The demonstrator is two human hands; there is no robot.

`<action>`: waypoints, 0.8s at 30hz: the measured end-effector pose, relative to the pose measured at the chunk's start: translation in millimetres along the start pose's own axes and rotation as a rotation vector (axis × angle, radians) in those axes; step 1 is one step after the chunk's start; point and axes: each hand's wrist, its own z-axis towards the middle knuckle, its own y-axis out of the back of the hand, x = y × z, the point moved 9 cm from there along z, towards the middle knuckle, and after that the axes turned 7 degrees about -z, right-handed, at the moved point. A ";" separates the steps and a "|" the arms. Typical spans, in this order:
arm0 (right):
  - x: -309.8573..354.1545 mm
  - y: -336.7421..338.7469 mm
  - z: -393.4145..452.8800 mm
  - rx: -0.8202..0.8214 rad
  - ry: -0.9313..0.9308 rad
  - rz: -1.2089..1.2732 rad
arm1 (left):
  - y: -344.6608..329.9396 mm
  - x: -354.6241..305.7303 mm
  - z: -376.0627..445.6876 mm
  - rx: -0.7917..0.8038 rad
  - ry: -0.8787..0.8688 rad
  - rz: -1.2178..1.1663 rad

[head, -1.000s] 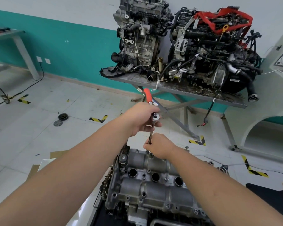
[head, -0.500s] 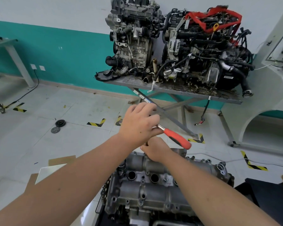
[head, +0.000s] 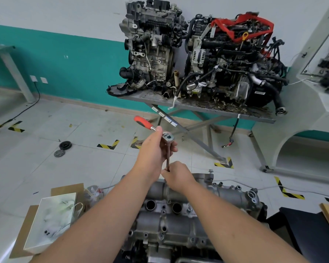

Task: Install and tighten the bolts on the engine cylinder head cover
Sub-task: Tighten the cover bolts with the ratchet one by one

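Grey cast cylinder head cover [head: 180, 223], two open round bores showing.

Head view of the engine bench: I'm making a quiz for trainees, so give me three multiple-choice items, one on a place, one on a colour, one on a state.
1. Where does the right hand grip the extension bar?
A. at its lower end, just above the cylinder head cover
B. at the handle
C. not at all

2. What colour is the ratchet handle?
A. blue
B. red
C. yellow

3. What is the left hand doing?
A. hanging idle
B. resting flat on the floor
C. holding the ratchet by its head

Answers:
1 A, its fingers close round the bar's bottom end, near the cover's far edge.
2 B, the handle sticking out to the upper left is red.
3 C, thumb and fingers wrap round the ratchet just under its head.
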 end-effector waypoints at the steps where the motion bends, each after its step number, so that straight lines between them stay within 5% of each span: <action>1: 0.0 0.1 -0.6 -0.003 0.001 0.004 | -2.1 -0.8 -0.9 0.029 0.007 0.036; 13: -0.9 -1.9 2.1 0.004 -0.010 -0.044 | -13.5 0.8 -14.9 0.344 0.034 -0.031; 24: -1.8 -2.7 3.9 0.016 -0.001 -0.016 | -25.3 -3.1 -3.5 0.332 0.161 0.069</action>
